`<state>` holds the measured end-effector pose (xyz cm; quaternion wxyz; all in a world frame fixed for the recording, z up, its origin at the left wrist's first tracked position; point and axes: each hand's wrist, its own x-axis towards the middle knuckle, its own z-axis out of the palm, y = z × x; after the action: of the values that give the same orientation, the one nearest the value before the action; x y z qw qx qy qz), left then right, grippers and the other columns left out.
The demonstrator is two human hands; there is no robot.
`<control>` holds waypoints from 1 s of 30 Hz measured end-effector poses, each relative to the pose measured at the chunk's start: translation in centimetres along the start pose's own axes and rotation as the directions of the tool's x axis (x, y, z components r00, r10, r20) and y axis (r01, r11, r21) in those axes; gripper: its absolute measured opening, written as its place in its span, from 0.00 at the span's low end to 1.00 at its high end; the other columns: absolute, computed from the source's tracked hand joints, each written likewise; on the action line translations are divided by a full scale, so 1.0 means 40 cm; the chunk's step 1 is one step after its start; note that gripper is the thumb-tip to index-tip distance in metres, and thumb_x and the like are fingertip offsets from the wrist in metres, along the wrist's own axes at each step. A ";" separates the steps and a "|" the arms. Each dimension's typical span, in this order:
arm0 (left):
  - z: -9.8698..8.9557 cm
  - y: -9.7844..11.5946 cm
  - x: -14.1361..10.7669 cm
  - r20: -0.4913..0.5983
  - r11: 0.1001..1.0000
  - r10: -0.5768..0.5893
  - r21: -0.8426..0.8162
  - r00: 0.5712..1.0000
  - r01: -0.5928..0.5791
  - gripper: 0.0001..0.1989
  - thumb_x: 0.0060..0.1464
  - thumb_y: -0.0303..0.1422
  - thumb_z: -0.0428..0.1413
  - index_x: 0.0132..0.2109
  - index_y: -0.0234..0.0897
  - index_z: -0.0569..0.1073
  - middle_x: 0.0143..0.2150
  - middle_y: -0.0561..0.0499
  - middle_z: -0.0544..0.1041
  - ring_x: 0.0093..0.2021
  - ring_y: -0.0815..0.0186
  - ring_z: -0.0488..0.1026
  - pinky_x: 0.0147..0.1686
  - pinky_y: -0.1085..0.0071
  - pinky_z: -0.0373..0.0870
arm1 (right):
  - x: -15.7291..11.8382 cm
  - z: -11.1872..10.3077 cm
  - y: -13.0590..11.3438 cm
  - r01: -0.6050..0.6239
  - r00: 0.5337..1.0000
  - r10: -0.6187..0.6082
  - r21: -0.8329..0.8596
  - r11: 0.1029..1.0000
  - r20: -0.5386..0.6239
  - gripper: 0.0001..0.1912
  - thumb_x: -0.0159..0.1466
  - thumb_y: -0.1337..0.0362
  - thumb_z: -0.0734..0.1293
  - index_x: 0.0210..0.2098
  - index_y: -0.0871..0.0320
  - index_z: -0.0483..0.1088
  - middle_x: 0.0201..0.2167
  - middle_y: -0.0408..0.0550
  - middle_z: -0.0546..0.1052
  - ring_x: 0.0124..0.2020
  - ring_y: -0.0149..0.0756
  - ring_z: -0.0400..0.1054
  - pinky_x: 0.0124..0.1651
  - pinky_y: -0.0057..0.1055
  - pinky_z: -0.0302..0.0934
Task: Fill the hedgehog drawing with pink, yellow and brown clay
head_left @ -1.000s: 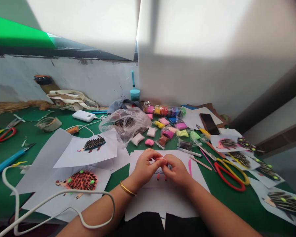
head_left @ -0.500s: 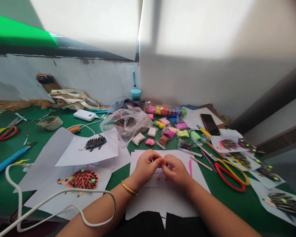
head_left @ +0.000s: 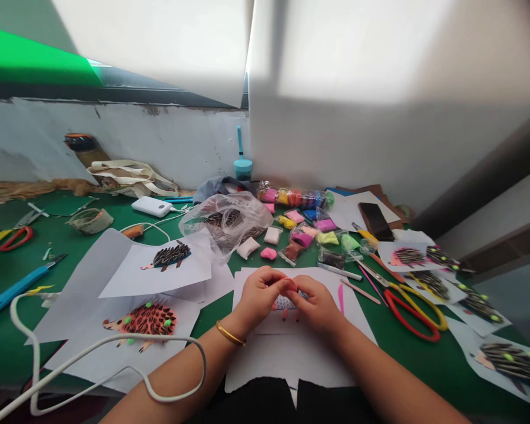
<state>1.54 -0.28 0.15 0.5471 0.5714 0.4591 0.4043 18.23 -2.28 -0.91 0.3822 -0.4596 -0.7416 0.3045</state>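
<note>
My left hand (head_left: pixel 264 294) and my right hand (head_left: pixel 314 303) meet over the white paper (head_left: pixel 291 359), fingertips pinched together. Between them shows a little of a small piece of pink clay (head_left: pixel 292 284), mostly hidden by the fingers. Just below the hands, partly covered, lies a hedgehog picture (head_left: pixel 287 301) with a pale, dark-speckled body and small pink legs. A pink clay knife (head_left: pixel 341 299) rests on the paper to the right of my right hand.
Packets of coloured clay (head_left: pixel 327 238) and a plastic bag of seeds (head_left: pixel 225 221) lie beyond the paper. Scissors (head_left: pixel 413 309) and a phone (head_left: pixel 375 221) are at right. Finished hedgehog pictures (head_left: pixel 148 318) flank both sides; a white cable (head_left: pixel 115 341) loops near my left forearm.
My fingers have shifted slightly around the piece they pinch, and more pink shows between them. A bit more of the speckled hedgehog is visible underneath.
</note>
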 end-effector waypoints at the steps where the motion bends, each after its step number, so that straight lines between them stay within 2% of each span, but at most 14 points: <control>1: -0.001 -0.003 0.002 0.012 1.000 0.007 -0.004 1.000 -0.007 0.16 0.52 0.45 0.61 0.38 0.36 0.78 0.35 0.49 0.77 0.24 0.70 0.70 0.15 0.77 0.64 | 0.000 0.001 0.002 -0.015 1.000 0.015 0.002 1.000 -0.013 0.13 0.68 0.57 0.62 0.31 0.55 0.73 0.29 0.43 0.75 0.33 0.35 0.68 0.39 0.31 0.60; 4: -0.003 -0.009 0.005 0.032 0.993 0.089 0.069 0.996 -0.091 0.14 0.52 0.41 0.61 0.43 0.38 0.79 0.35 0.50 0.77 0.28 0.69 0.71 0.19 0.77 0.66 | 0.000 0.005 0.007 -0.040 0.997 0.037 -0.046 0.998 -0.060 0.15 0.67 0.59 0.63 0.25 0.56 0.70 0.24 0.43 0.72 0.29 0.34 0.65 0.34 0.30 0.58; 7: -0.004 -0.011 0.004 0.028 0.963 0.182 0.199 0.983 -0.184 0.08 0.52 0.39 0.62 0.33 0.38 0.79 0.33 0.50 0.76 0.32 0.67 0.72 0.24 0.76 0.68 | 0.000 0.005 0.008 -0.039 0.996 0.032 -0.078 0.996 -0.079 0.15 0.65 0.61 0.64 0.22 0.56 0.68 0.22 0.42 0.69 0.27 0.34 0.64 0.32 0.30 0.56; 9: -0.005 -0.012 0.003 -0.007 0.964 0.174 0.205 0.985 -0.169 0.10 0.54 0.40 0.61 0.31 0.38 0.78 0.32 0.50 0.76 0.32 0.67 0.72 0.25 0.75 0.68 | 0.000 0.003 0.006 -0.032 0.998 0.030 -0.047 0.998 -0.052 0.12 0.65 0.61 0.64 0.25 0.55 0.71 0.25 0.43 0.73 0.30 0.35 0.66 0.35 0.30 0.58; 12: -0.006 -0.013 0.004 -0.045 0.975 0.164 0.161 0.985 -0.155 0.10 0.54 0.41 0.60 0.34 0.38 0.79 0.34 0.50 0.77 0.33 0.66 0.73 0.28 0.73 0.70 | 0.000 0.000 0.004 -0.025 1.000 0.025 0.015 1.000 -0.011 0.11 0.67 0.58 0.64 0.31 0.54 0.73 0.30 0.44 0.76 0.35 0.36 0.68 0.40 0.31 0.60; 15: -0.008 -0.012 0.005 -0.027 0.952 0.249 0.193 0.968 -0.240 0.10 0.55 0.40 0.60 0.38 0.40 0.80 0.36 0.49 0.77 0.36 0.65 0.73 0.35 0.70 0.73 | 0.000 0.002 0.003 -0.039 0.999 0.039 0.003 0.999 -0.023 0.15 0.68 0.58 0.61 0.28 0.55 0.71 0.27 0.43 0.74 0.32 0.36 0.67 0.38 0.31 0.60; 17: -0.010 -0.011 0.004 0.000 0.939 0.272 0.218 0.962 -0.265 0.10 0.56 0.41 0.59 0.37 0.40 0.80 0.36 0.49 0.77 0.37 0.65 0.74 0.36 0.70 0.73 | 0.000 0.003 0.004 -0.048 0.998 0.047 -0.023 0.999 -0.031 0.15 0.67 0.60 0.62 0.25 0.55 0.69 0.24 0.43 0.71 0.30 0.35 0.66 0.35 0.31 0.59; 21: -0.013 -0.007 0.004 -0.020 0.978 0.162 0.140 0.987 -0.158 0.14 0.57 0.43 0.58 0.34 0.38 0.80 0.35 0.49 0.77 0.30 0.66 0.73 0.23 0.74 0.70 | 0.000 -0.001 0.003 -0.045 0.999 0.044 -0.012 0.999 -0.026 0.12 0.66 0.60 0.62 0.28 0.55 0.70 0.26 0.43 0.73 0.31 0.35 0.67 0.36 0.31 0.59; 24: -0.013 -0.008 0.007 -0.006 0.995 0.080 0.061 0.997 -0.080 0.19 0.59 0.46 0.53 0.42 0.37 0.80 0.36 0.47 0.79 0.27 0.67 0.73 0.18 0.75 0.66 | 0.001 -0.005 0.004 -0.072 0.996 0.072 0.010 0.997 -0.054 0.11 0.66 0.60 0.62 0.30 0.56 0.72 0.29 0.45 0.74 0.34 0.36 0.68 0.38 0.31 0.60; 26: -0.011 -0.011 0.009 0.011 0.998 0.042 0.036 0.999 -0.042 0.20 0.58 0.46 0.54 0.48 0.37 0.78 0.37 0.48 0.79 0.24 0.69 0.72 0.17 0.75 0.66 | 0.001 -0.006 0.004 -0.090 0.994 0.090 0.003 0.996 -0.057 0.12 0.65 0.60 0.62 0.29 0.56 0.72 0.27 0.44 0.73 0.31 0.36 0.67 0.36 0.31 0.60; 28: -0.008 -0.013 0.009 0.014 0.999 -0.006 0.041 1.000 0.006 0.19 0.54 0.45 0.59 0.46 0.36 0.78 0.36 0.49 0.79 0.22 0.70 0.70 0.16 0.76 0.66 | 0.001 -0.007 0.004 -0.083 0.996 0.083 -0.006 0.997 -0.041 0.12 0.65 0.60 0.62 0.28 0.56 0.72 0.26 0.44 0.73 0.30 0.35 0.67 0.35 0.30 0.59; 30: -0.005 -0.013 0.009 0.010 0.997 -0.052 0.049 0.999 0.051 0.15 0.51 0.43 0.61 0.39 0.35 0.79 0.33 0.49 0.78 0.20 0.71 0.69 0.15 0.76 0.66 | 0.001 -0.006 0.004 -0.074 0.997 0.075 0.012 0.997 -0.023 0.13 0.66 0.59 0.62 0.30 0.56 0.74 0.28 0.45 0.75 0.33 0.36 0.68 0.37 0.31 0.60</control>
<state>1.39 0.09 -0.35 0.5458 0.5750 0.4802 0.3753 18.50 -2.14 -0.90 0.3820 -0.4883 -0.7176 0.3172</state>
